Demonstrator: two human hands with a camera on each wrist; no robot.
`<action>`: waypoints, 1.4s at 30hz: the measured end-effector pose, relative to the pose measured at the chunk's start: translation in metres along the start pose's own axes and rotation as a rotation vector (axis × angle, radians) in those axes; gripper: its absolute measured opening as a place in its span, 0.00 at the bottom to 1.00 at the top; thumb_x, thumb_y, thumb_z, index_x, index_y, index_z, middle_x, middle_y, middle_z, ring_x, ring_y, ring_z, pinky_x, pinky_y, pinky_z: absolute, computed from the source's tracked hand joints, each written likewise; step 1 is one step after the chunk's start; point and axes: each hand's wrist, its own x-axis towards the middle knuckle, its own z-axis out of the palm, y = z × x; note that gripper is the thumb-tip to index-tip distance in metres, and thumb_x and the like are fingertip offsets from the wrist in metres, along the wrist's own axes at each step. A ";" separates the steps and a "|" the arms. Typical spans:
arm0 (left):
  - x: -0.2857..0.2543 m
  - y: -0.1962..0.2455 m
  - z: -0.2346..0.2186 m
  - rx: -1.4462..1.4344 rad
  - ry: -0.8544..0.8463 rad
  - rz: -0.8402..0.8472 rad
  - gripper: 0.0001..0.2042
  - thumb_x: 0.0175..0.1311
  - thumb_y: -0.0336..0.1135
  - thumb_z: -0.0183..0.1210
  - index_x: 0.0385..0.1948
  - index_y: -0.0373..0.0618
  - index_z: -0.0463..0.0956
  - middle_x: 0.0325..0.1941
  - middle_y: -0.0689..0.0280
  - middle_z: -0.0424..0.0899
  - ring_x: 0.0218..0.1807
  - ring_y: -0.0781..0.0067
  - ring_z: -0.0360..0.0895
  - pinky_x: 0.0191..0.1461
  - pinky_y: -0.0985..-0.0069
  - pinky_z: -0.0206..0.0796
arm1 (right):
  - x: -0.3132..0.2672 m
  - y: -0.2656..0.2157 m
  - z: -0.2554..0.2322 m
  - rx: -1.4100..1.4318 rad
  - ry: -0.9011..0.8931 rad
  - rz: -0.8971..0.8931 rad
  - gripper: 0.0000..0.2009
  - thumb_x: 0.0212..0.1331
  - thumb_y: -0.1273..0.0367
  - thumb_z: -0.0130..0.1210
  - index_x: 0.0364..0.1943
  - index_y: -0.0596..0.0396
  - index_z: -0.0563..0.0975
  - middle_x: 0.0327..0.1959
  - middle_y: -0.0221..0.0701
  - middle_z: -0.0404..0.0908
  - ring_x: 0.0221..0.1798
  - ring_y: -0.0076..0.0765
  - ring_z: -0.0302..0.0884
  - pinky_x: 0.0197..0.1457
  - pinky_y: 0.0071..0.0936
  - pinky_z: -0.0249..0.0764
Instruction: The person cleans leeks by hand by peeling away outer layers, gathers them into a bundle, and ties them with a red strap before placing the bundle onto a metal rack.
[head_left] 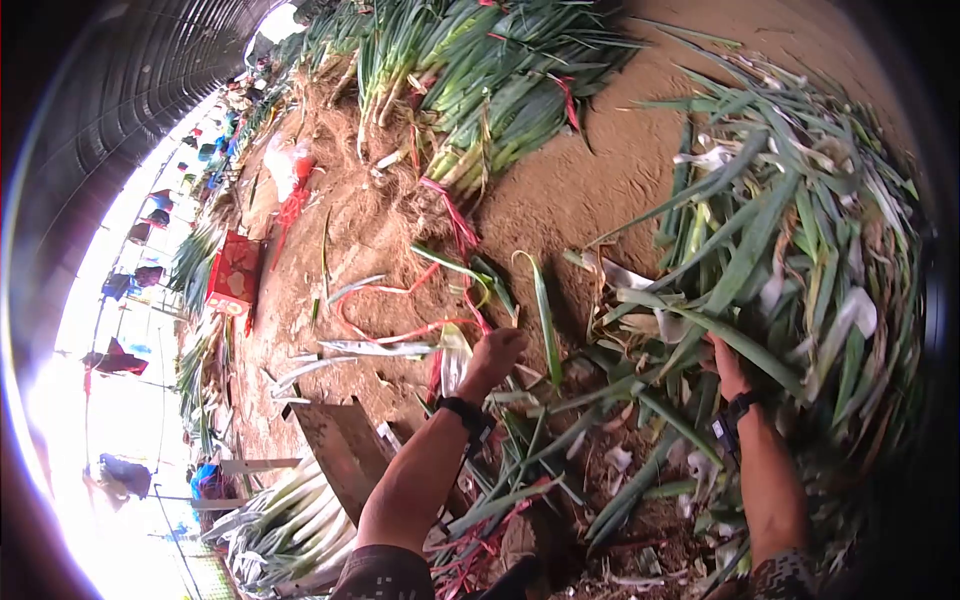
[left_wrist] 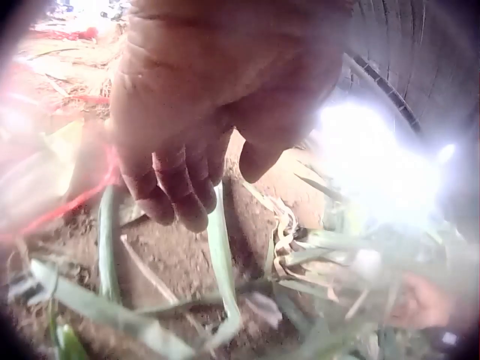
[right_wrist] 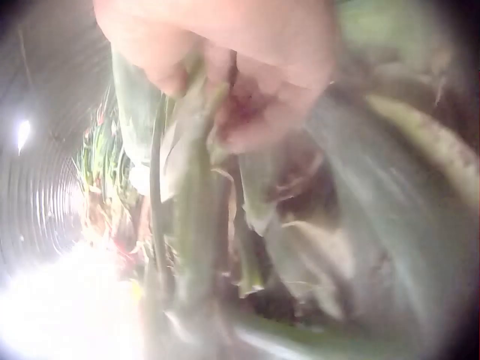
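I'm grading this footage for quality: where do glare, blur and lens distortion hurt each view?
Head view: strong fisheye curvature, dark corners, the left side blown out white, though the red box is readable; left wrist view: white glare at right, the left hand somewhat shaded; right wrist view: glare at lower left, the right hand and green leaves blurred.

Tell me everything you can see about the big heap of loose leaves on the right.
The leaf heap is a loose tangle of long, flat leaves, mostly green, with some yellowed or brownish and pale, whitish pieces mixed in. It lies on bare soil, leaves pointing several ways. The right hand touches its left side, fingers curled among the leaves.
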 end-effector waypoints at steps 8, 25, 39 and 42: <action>0.173 -0.034 -0.052 -0.518 0.304 0.291 0.07 0.64 0.37 0.58 0.32 0.43 0.77 0.27 0.70 0.77 0.29 0.77 0.79 0.32 0.76 0.70 | -0.008 -0.008 0.047 -0.144 -0.126 0.188 0.20 0.67 0.50 0.50 0.25 0.51 0.74 0.16 0.30 0.76 0.12 0.28 0.70 0.15 0.27 0.65; 0.315 -0.033 -0.079 -0.992 0.373 0.057 0.19 0.58 0.46 0.68 0.39 0.41 0.73 0.34 0.64 0.80 0.27 0.73 0.77 0.29 0.76 0.72 | -0.001 -0.011 0.044 -0.225 -0.071 0.327 0.21 0.71 0.53 0.47 0.30 0.56 0.76 0.17 0.33 0.79 0.13 0.31 0.75 0.16 0.28 0.73; 0.179 0.131 -0.125 -0.507 0.283 0.152 0.13 0.68 0.42 0.56 0.29 0.42 0.77 0.16 0.71 0.70 0.17 0.80 0.68 0.20 0.80 0.58 | 0.001 -0.007 0.048 -0.209 -0.070 0.267 0.19 0.70 0.56 0.47 0.26 0.54 0.75 0.14 0.33 0.77 0.13 0.33 0.75 0.15 0.31 0.72; 0.110 0.161 -0.119 -0.374 -0.043 0.473 0.18 0.70 0.48 0.53 0.37 0.38 0.76 0.28 0.62 0.82 0.25 0.76 0.79 0.26 0.80 0.68 | 0.004 -0.008 0.048 -0.228 -0.071 0.233 0.20 0.71 0.53 0.47 0.27 0.53 0.75 0.13 0.32 0.77 0.11 0.32 0.74 0.15 0.29 0.72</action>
